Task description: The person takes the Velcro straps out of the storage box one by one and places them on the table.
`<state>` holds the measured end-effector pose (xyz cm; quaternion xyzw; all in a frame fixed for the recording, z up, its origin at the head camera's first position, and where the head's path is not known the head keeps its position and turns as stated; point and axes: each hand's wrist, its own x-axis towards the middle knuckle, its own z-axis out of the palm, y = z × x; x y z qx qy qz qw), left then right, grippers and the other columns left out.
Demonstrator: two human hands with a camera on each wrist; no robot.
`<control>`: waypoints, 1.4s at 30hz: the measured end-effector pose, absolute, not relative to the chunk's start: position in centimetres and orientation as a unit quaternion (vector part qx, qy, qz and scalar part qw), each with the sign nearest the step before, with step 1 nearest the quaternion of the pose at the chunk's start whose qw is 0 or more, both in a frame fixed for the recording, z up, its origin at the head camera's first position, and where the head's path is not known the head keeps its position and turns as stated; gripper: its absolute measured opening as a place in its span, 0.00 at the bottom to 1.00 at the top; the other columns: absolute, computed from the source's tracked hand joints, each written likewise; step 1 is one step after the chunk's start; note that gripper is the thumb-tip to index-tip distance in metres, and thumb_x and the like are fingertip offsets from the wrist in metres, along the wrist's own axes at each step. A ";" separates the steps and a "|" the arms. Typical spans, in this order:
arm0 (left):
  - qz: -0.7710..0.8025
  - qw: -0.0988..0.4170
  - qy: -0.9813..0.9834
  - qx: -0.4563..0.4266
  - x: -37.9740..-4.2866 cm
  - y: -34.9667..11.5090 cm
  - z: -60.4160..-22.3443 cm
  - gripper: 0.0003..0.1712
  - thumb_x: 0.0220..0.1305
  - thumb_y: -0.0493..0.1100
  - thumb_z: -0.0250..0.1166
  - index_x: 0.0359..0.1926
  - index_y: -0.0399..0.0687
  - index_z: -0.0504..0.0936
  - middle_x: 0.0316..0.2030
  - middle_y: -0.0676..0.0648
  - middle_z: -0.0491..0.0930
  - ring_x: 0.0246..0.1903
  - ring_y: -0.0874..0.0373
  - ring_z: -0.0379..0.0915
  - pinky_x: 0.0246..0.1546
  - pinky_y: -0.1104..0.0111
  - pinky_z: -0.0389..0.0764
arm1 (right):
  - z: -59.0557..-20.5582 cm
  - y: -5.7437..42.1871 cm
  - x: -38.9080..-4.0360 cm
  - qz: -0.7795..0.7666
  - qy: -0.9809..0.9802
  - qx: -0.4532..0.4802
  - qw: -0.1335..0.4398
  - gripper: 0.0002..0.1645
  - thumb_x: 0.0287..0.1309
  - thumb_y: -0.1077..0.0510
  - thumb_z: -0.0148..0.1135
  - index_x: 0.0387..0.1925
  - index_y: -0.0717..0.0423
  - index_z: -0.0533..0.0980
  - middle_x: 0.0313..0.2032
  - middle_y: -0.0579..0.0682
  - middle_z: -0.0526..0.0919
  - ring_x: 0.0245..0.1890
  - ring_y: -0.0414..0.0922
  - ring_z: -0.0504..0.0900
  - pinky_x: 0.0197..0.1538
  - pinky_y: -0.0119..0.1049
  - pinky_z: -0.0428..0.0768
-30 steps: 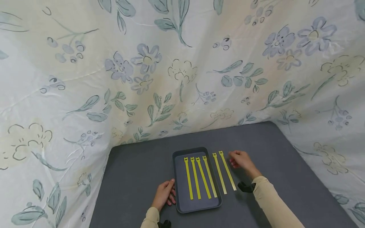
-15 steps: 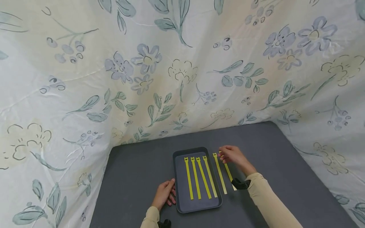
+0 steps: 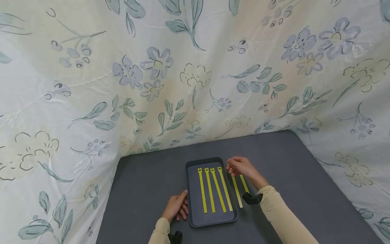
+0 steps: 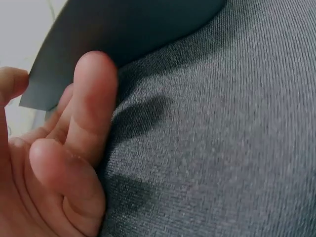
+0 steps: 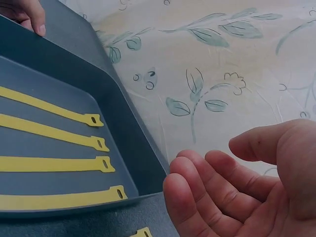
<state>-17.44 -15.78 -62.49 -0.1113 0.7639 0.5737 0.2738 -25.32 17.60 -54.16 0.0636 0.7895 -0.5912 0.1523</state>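
Floral cloth backdrop (image 3: 195,112), grey tabletop (image 3: 146,183); left hand (image 3: 176,206) touches tray (image 3: 213,219), right hand (image 3: 242,167) near yellow strap (image 3: 236,189); both grips loose.

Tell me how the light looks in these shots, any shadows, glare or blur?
Head view: mostly even light, though some yellow straps pale toward their near ends, perhaps glare; left wrist view: soft shadows beside the left hand on the grey cloth, top left corner washed out; right wrist view: dark tray wall against the pale floral curtain, strap heads fairly crisp.
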 end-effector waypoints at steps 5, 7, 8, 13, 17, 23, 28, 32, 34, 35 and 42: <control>0.558 0.316 0.760 -0.105 -17.4 -15.8 -61.9 0.47 0.68 0.79 0.44 0.31 0.40 0.81 0.15 0.48 0.83 0.11 0.61 0.78 0.10 0.71 0.73 | -54.2 17.1 -25.1 -0.596 0.784 0.058 0.163 0.22 0.74 0.50 0.55 0.53 0.66 0.77 0.40 0.60 0.86 0.33 0.49 0.86 0.44 0.51 0.86; 0.556 0.326 0.758 -0.102 -17.5 -15.8 -61.8 0.48 0.68 0.80 0.42 0.32 0.39 0.82 0.16 0.48 0.83 0.11 0.61 0.78 0.11 0.71 0.75 | -54.2 16.8 -25.1 -0.597 0.782 0.060 0.170 0.22 0.74 0.50 0.55 0.54 0.66 0.77 0.41 0.61 0.86 0.32 0.47 0.85 0.44 0.50 0.86; 0.555 0.330 0.757 -0.102 -17.5 -15.7 -61.7 0.49 0.68 0.80 0.42 0.32 0.39 0.82 0.16 0.48 0.84 0.12 0.61 0.78 0.11 0.70 0.75 | -54.2 16.7 -25.2 -0.599 0.779 0.063 0.174 0.22 0.74 0.50 0.56 0.54 0.66 0.77 0.41 0.61 0.86 0.32 0.46 0.85 0.43 0.50 0.86; 0.550 0.342 0.755 -0.102 -17.7 -15.8 -61.7 0.49 0.68 0.80 0.41 0.32 0.39 0.83 0.18 0.48 0.84 0.13 0.61 0.79 0.13 0.70 0.77 | -54.2 16.0 -25.1 -0.604 0.775 0.060 0.178 0.23 0.74 0.51 0.55 0.55 0.67 0.77 0.41 0.61 0.86 0.31 0.44 0.85 0.41 0.46 0.87; 0.551 0.346 0.752 -0.103 -17.8 -15.9 -61.9 0.50 0.68 0.81 0.41 0.32 0.39 0.83 0.19 0.47 0.85 0.14 0.60 0.79 0.13 0.69 0.77 | -54.3 15.3 -24.8 -0.602 0.777 0.047 0.178 0.21 0.74 0.52 0.54 0.52 0.66 0.79 0.40 0.61 0.86 0.31 0.45 0.85 0.39 0.45 0.87; 0.551 0.347 0.752 -0.103 -17.9 -16.1 -62.3 0.51 0.65 0.83 0.42 0.33 0.39 0.83 0.20 0.46 0.86 0.14 0.59 0.81 0.14 0.68 0.78 | -55.1 14.4 -24.8 -0.608 0.764 0.040 0.213 0.23 0.75 0.51 0.53 0.54 0.68 0.78 0.41 0.61 0.87 0.34 0.47 0.88 0.42 0.46 0.87; 0.547 0.348 0.754 -0.104 -17.9 -16.2 -62.3 0.51 0.66 0.82 0.42 0.34 0.38 0.84 0.20 0.46 0.86 0.15 0.59 0.81 0.14 0.67 0.79 | -56.0 13.5 -25.2 -0.617 0.743 0.029 0.258 0.27 0.76 0.52 0.51 0.58 0.74 0.75 0.45 0.66 0.87 0.32 0.43 0.89 0.41 0.43 0.88; 0.543 0.351 0.756 -0.103 -18.0 -16.1 -62.2 0.52 0.65 0.83 0.42 0.34 0.38 0.84 0.21 0.46 0.86 0.15 0.59 0.81 0.14 0.67 0.79 | -56.6 13.0 -25.1 -0.626 0.727 0.023 0.281 0.27 0.75 0.52 0.50 0.59 0.74 0.75 0.47 0.68 0.86 0.34 0.45 0.90 0.43 0.45 0.88; 0.542 0.352 0.756 -0.102 -18.0 -16.1 -62.2 0.52 0.65 0.83 0.42 0.35 0.38 0.84 0.21 0.46 0.86 0.15 0.59 0.81 0.14 0.67 0.79 | -56.9 12.7 -24.9 -0.627 0.725 0.022 0.285 0.27 0.75 0.52 0.51 0.58 0.72 0.76 0.46 0.66 0.87 0.37 0.48 0.91 0.43 0.45 0.88; 0.541 0.353 0.756 -0.102 -18.0 -16.1 -62.2 0.52 0.65 0.83 0.42 0.35 0.38 0.84 0.21 0.46 0.86 0.15 0.59 0.81 0.14 0.67 0.79 | -57.1 12.5 -24.8 -0.627 0.725 0.021 0.285 0.27 0.75 0.51 0.51 0.58 0.72 0.76 0.46 0.66 0.87 0.37 0.49 0.91 0.43 0.45 0.88; 0.538 0.352 0.759 -0.102 -18.0 -16.1 -62.3 0.52 0.64 0.83 0.43 0.35 0.38 0.84 0.21 0.46 0.87 0.15 0.59 0.81 0.14 0.67 0.79 | -57.7 11.5 -24.3 -0.629 0.721 0.012 0.291 0.28 0.74 0.52 0.53 0.61 0.72 0.74 0.49 0.67 0.86 0.41 0.54 0.90 0.43 0.46 0.88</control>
